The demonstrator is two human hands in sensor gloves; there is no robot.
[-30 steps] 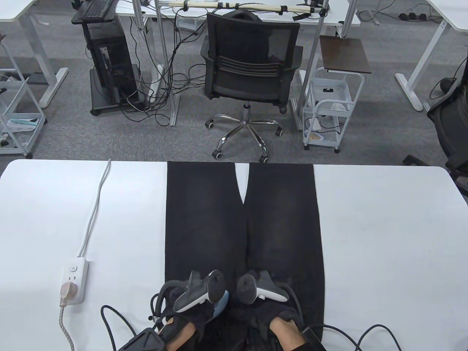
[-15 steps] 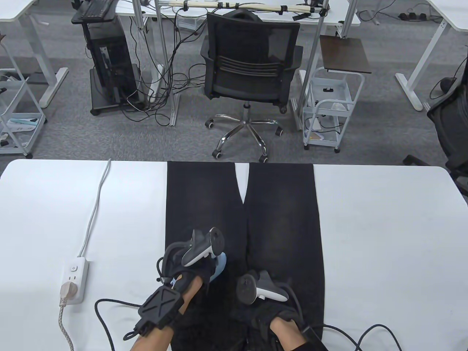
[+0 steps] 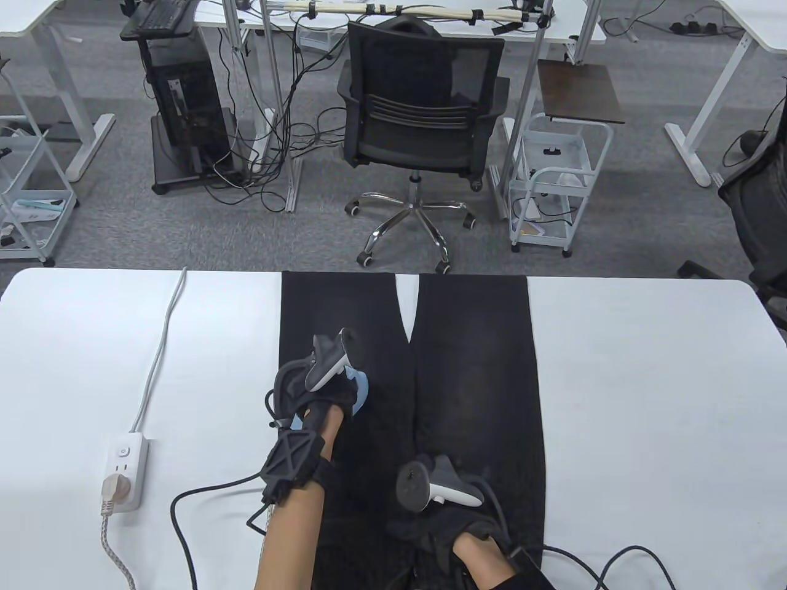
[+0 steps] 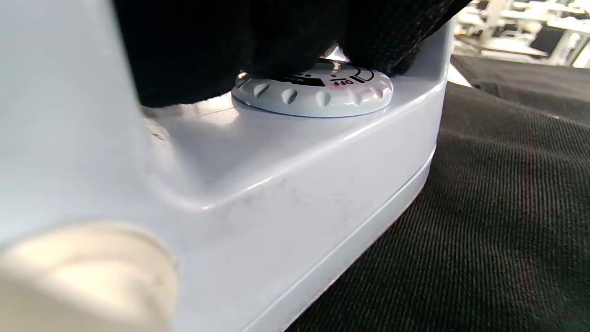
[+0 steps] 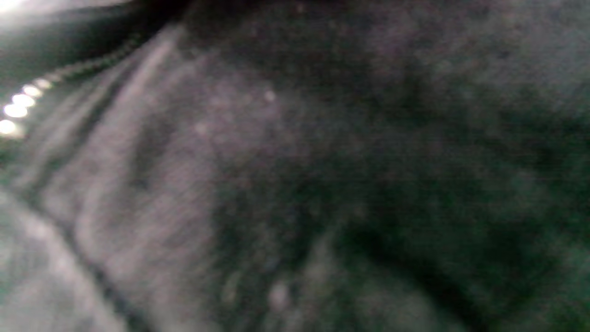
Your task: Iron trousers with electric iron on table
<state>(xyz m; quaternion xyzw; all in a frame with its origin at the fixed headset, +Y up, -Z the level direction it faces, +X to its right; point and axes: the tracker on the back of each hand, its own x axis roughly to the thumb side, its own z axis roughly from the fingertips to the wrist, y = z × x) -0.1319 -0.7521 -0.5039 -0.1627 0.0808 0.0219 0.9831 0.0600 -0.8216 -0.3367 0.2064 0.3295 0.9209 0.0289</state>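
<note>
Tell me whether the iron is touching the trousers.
Touching. In the left wrist view the iron's bottom edge sits flat on the trousers, with no gap showing.

Grey carpet [image 3: 92, 233] covers the floor beyond the white table [image 3: 645, 381]. A black mesh office chair [image 3: 421, 117] stands just past the table's far edge, a black computer stand [image 3: 181, 104] to the chair's left among tangled cables [image 3: 289, 141]. A white wire cart [image 3: 556, 184] stands to the chair's right, with white desks [image 3: 747, 67] behind
</note>
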